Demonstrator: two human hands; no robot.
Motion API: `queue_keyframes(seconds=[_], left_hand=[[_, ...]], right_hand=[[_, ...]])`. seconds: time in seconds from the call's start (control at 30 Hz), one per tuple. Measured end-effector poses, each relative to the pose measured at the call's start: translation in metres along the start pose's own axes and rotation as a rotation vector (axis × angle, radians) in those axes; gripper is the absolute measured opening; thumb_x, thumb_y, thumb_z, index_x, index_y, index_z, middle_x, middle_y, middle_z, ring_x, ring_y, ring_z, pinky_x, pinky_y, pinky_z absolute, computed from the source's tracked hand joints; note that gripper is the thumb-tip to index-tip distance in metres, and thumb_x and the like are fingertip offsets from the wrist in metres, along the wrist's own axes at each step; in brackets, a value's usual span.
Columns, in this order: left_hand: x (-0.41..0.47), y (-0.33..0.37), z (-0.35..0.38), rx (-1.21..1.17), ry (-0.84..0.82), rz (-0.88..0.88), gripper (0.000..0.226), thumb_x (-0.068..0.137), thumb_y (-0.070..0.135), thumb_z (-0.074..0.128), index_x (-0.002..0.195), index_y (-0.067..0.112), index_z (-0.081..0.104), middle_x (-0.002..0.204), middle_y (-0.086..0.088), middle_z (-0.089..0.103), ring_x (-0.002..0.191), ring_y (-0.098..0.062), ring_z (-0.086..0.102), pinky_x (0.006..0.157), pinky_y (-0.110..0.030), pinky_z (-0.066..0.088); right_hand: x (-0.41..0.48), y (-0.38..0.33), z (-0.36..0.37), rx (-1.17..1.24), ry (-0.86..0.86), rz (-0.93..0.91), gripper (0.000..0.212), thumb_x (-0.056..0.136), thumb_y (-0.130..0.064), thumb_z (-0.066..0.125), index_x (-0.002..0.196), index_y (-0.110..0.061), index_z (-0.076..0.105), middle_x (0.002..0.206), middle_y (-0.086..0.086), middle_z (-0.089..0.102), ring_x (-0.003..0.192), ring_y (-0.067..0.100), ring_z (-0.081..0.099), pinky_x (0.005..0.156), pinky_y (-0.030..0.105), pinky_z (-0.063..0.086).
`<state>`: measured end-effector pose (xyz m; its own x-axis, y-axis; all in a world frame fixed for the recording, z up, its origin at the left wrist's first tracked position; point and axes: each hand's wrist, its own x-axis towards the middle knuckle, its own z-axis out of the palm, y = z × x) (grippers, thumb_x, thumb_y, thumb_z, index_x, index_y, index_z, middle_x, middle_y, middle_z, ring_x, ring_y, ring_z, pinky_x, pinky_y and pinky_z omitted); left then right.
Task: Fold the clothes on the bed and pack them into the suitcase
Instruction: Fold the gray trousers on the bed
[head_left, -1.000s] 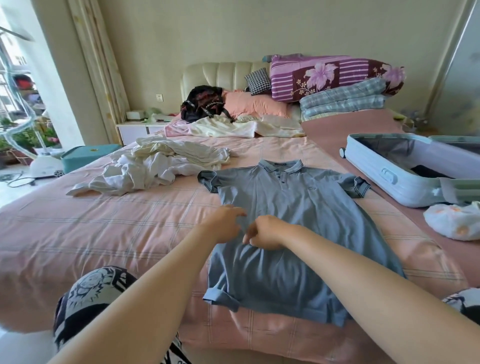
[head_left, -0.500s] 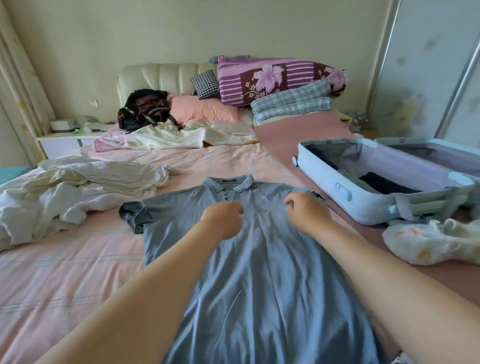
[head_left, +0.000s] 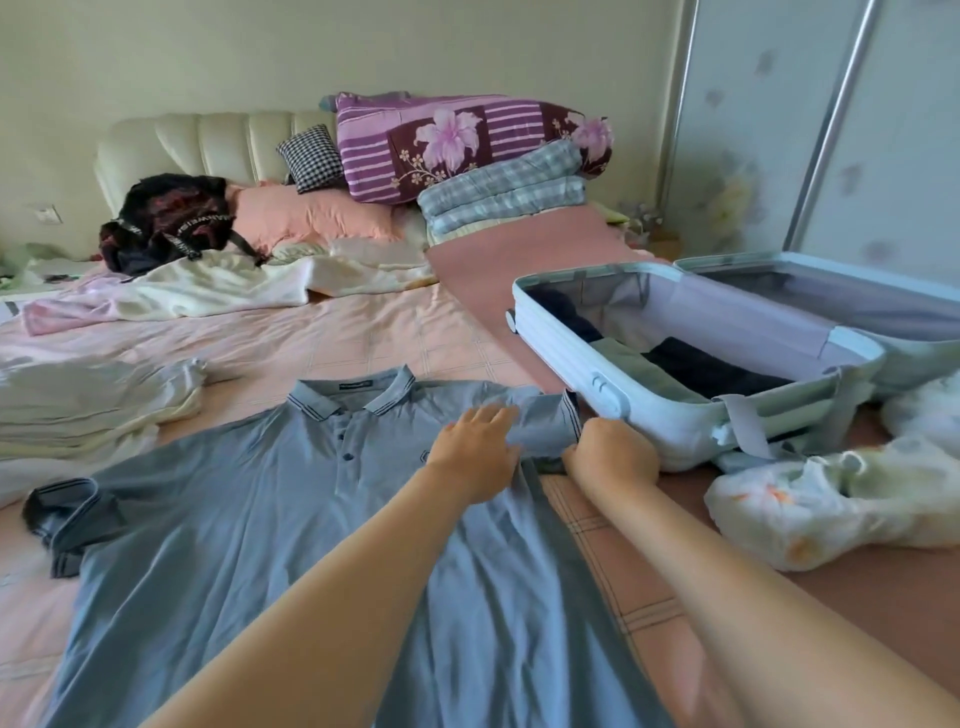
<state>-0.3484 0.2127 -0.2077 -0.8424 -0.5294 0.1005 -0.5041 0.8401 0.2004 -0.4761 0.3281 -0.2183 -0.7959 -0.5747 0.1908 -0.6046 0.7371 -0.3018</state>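
A grey-blue polo shirt (head_left: 249, 525) lies face up on the pink bed (head_left: 363, 338), collar away from me. My left hand (head_left: 475, 452) presses flat on the shirt's right shoulder, fingers straight. My right hand (head_left: 613, 452) grips the edge of the right sleeve (head_left: 545, 421), which is partly folded inward. The light blue suitcase (head_left: 597, 374) lies open just right of that sleeve, with dark and green folded clothes inside. A heap of white clothes (head_left: 88, 405) sits at the left.
A white plastic bag (head_left: 831, 499) lies in front of the suitcase. Pillows, a purple floral quilt (head_left: 457, 140), a plaid blanket and a black bag (head_left: 166, 218) crowd the headboard end. A sliding wardrobe door (head_left: 831, 130) stands behind the suitcase.
Both hands moved from the middle of the shirt to its right shoulder and sleeve. The left hand flattened out, and the right hand took hold of the sleeve edge. The view swung right.
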Motion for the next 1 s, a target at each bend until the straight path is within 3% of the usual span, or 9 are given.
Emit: queue_keyframes(seconds=[0.07,0.13,0.33,0.53,0.63,0.7,0.8,0.93,1.0], left_hand=[[0.006,0.001,0.013,0.01,-0.188,-0.014,0.057,0.103,0.04,0.035,0.157,0.028,0.018,0.164,0.0,0.017,0.15,-0.024,0.016,0.12,-0.048,0.02],[0.007,-0.001,0.021,0.029,-0.255,-0.025,0.056,0.104,0.044,0.03,0.157,0.03,0.019,0.165,0.001,0.014,0.15,-0.024,0.015,0.121,-0.05,0.018],[-0.004,-0.022,-0.004,-0.29,0.007,-0.081,0.042,0.102,0.028,0.043,0.144,0.028,0.044,0.147,0.001,0.047,0.13,-0.021,0.048,0.105,-0.038,0.042],[-0.026,-0.075,-0.045,-0.63,0.269,-0.281,0.029,0.103,0.025,0.04,0.129,0.031,0.049,0.109,0.012,0.061,0.081,-0.012,0.062,0.066,-0.03,0.051],[-0.037,-0.116,-0.061,-0.74,0.381,-0.435,0.028,0.1,0.026,0.039,0.126,0.029,0.047,0.105,0.004,0.065,0.085,-0.023,0.067,0.071,-0.043,0.054],[-0.048,-0.145,-0.063,-0.744,0.381,-0.536,0.027,0.099,0.026,0.04,0.126,0.027,0.045,0.105,-0.006,0.066,0.084,-0.026,0.066,0.07,-0.041,0.052],[-0.062,-0.182,-0.052,-0.691,0.28,-0.637,0.033,0.098,0.03,0.045,0.131,0.025,0.044,0.114,-0.014,0.066,0.095,-0.032,0.066,0.083,-0.043,0.054],[-0.066,-0.203,-0.037,-0.605,0.201,-0.594,0.045,0.096,0.04,0.054,0.138,0.027,0.046,0.114,-0.007,0.067,0.099,-0.026,0.064,0.075,-0.031,0.048],[-0.059,-0.204,-0.034,-0.526,0.183,-0.543,0.058,0.093,0.045,0.058,0.145,0.025,0.042,0.125,-0.009,0.062,0.109,-0.027,0.06,0.077,-0.03,0.043]], right_hand=[[-0.001,-0.001,0.004,0.017,-0.012,0.012,0.037,0.095,-0.032,0.049,0.118,-0.005,0.061,0.121,0.015,0.063,0.108,0.033,0.064,0.075,0.034,0.045],[-0.005,-0.008,0.007,0.035,-0.047,0.027,0.044,0.098,-0.038,0.044,0.122,-0.003,0.058,0.124,0.016,0.059,0.11,0.033,0.062,0.079,0.035,0.047],[-0.005,-0.044,0.008,0.194,-0.165,0.033,0.043,0.096,-0.022,0.054,0.137,-0.011,0.048,0.139,0.012,0.051,0.127,0.03,0.053,0.099,0.036,0.044],[-0.012,-0.108,-0.001,0.564,0.068,-0.231,0.024,0.093,-0.005,0.05,0.115,-0.011,0.056,0.118,0.008,0.062,0.107,0.03,0.058,0.075,0.029,0.032],[-0.021,-0.16,0.008,0.552,-0.043,-0.467,0.028,0.091,-0.009,0.052,0.117,-0.019,0.055,0.123,0.001,0.056,0.107,0.026,0.06,0.079,0.032,0.042],[-0.035,-0.189,0.01,0.512,-0.265,-0.61,0.046,0.092,-0.024,0.06,0.137,-0.027,0.049,0.141,-0.005,0.049,0.121,0.024,0.057,0.095,0.034,0.046],[-0.047,-0.21,0.021,0.459,-0.572,-0.601,0.064,0.094,-0.034,0.065,0.152,-0.034,0.038,0.148,-0.005,0.047,0.132,0.019,0.05,0.098,0.024,0.037],[-0.03,-0.205,0.042,0.512,-0.384,-0.532,0.032,0.098,-0.018,0.053,0.126,-0.027,0.065,0.12,0.001,0.067,0.109,0.018,0.063,0.083,0.023,0.042],[-0.017,-0.197,0.046,0.458,-0.331,-0.501,0.035,0.098,-0.011,0.046,0.117,-0.029,0.069,0.123,-0.003,0.067,0.109,0.016,0.062,0.081,0.023,0.041]])
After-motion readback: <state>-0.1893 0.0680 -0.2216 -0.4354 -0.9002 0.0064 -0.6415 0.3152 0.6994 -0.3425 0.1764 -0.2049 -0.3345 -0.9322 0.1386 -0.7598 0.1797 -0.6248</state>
